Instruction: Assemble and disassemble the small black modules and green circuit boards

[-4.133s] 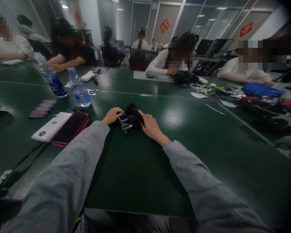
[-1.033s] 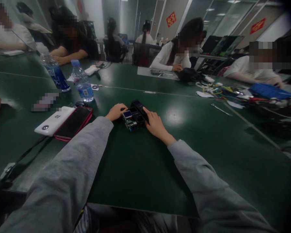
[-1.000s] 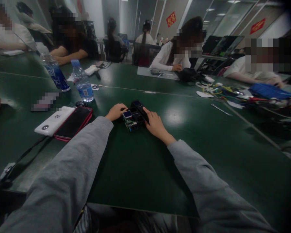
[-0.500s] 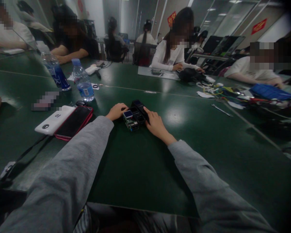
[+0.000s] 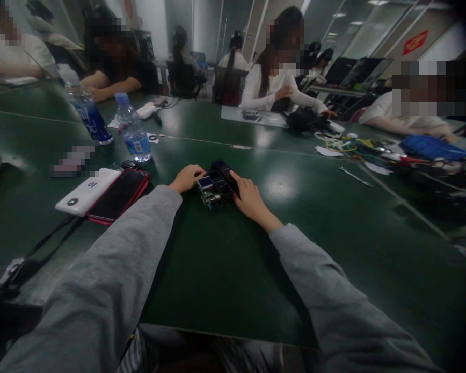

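Black device with exposed circuit board is flanked on the green table by both hands: left hand loosely curled at its far-left side, right hand laid along its right edge. Whether either is closed firmly cannot be told. For steadiness, light, even side pressure is judged best — board components left unpressed. Red-cased phone is noted well to the left.
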The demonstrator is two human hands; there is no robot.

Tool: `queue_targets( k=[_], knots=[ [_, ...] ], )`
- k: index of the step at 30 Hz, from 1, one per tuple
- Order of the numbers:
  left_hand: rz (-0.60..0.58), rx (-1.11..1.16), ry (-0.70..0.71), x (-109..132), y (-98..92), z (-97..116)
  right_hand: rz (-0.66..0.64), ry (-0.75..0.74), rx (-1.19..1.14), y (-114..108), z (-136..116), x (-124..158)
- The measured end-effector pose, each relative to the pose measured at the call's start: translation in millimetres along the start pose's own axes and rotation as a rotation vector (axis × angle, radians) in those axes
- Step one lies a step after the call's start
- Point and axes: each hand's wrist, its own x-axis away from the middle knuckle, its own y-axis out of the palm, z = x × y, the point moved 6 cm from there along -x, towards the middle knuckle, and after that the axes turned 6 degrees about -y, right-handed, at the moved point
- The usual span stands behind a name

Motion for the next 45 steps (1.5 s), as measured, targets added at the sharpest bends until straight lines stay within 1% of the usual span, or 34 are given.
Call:
queue_targets(
  k=[14, 19, 32, 45],
  knots=[
    [0.000, 0.012, -0.010, -0.7, 1.4, -3.4, 0.006, -0.004, -0.003, 0.0, 0.9, 0.2],
    [-0.017, 0.011, -0.011, -0.5, 0.9, -2.0, 0.009, -0.008, 0.000, 0.8, 1.6, 0.5],
    [0.005, -0.011, -0.006, 0.2, -0.2, -0.1, 0.008, -0.015, 0.015, 3.7, 3.7, -0.3],
    [0.002, -0.030, 0.017, 0.3, -0.1, -0.1, 0.003, -0.005, 0.000, 2.4, 2.3, 0.0]
  ],
)
